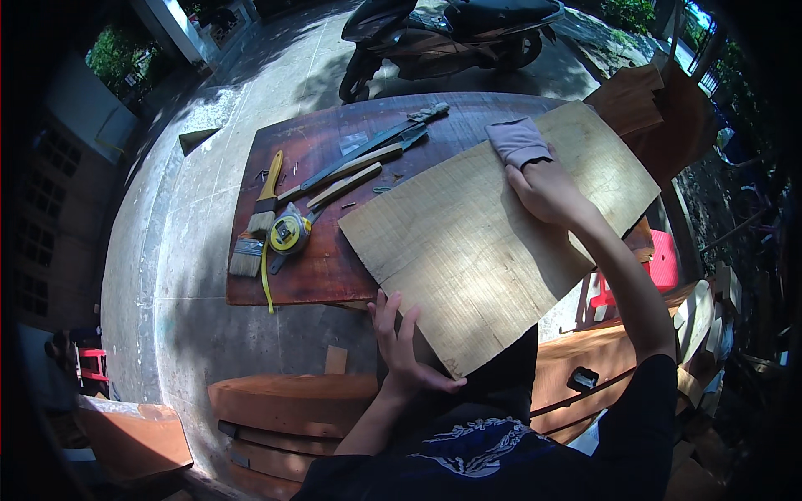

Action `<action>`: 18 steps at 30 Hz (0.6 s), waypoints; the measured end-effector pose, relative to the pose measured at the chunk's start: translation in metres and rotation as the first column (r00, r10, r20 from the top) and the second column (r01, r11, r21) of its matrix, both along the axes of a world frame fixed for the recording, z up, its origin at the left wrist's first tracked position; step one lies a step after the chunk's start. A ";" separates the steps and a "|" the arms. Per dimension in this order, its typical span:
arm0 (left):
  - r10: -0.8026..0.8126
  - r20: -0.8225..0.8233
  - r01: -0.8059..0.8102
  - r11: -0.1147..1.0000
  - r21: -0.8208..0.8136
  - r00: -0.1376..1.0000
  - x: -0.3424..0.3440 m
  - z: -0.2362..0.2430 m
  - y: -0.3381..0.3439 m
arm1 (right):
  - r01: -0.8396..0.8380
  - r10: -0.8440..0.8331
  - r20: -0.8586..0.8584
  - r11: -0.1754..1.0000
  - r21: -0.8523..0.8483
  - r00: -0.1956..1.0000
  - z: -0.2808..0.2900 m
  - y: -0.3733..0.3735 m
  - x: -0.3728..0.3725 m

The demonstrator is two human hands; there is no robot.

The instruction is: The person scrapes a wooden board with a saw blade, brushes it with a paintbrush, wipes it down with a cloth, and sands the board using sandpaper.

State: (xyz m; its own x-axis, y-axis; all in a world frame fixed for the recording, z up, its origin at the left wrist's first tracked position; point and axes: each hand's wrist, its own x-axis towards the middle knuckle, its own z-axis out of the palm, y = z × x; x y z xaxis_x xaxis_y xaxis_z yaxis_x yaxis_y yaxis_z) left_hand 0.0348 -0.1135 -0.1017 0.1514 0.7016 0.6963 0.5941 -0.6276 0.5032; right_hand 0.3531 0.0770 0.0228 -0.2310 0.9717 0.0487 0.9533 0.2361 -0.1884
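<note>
A pale, rough-grained wooden board (468,242) lies slantwise on a reddish-brown tabletop (334,280), its near end sticking out past the table edge toward my body. On the board's far part, my right hand (543,190) presses a folded greyish-purple sheet that looks like sandpaper (516,140), fingers closed round its near end. My left hand (401,346) rests against the board's near-left end with fingers spread. Its thumb reaches to the near corner, and its fingertips meet the edge higher up.
Left of the board lie two paintbrushes (268,194), a yellow tape measure (288,235) and several long wooden-handled tools (355,163). A dark motorbike (451,42) stands beyond the table. Curved reddish wood pieces (292,405) and a red plastic stool (662,260) are close by.
</note>
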 end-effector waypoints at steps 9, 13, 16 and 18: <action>-0.034 0.017 0.033 0.998 0.049 0.999 0.008 0.011 0.005 | 0.381 -0.392 -0.292 0.919 -0.098 0.872 0.006 0.042 0.138; 0.017 0.053 -0.023 0.993 0.114 0.998 0.006 -0.007 0.010 | 0.110 -0.107 -0.049 0.993 0.047 0.993 -0.013 0.026 0.054; 0.063 0.097 -0.074 0.990 0.118 0.993 -0.008 -0.008 0.002 | -0.193 0.197 0.007 0.968 -0.163 0.980 0.009 -0.003 -0.004; 0.032 0.077 -0.039 0.994 0.103 0.997 0.000 0.001 0.003 | 0.097 -0.093 -0.082 0.994 0.045 0.992 0.005 0.030 0.079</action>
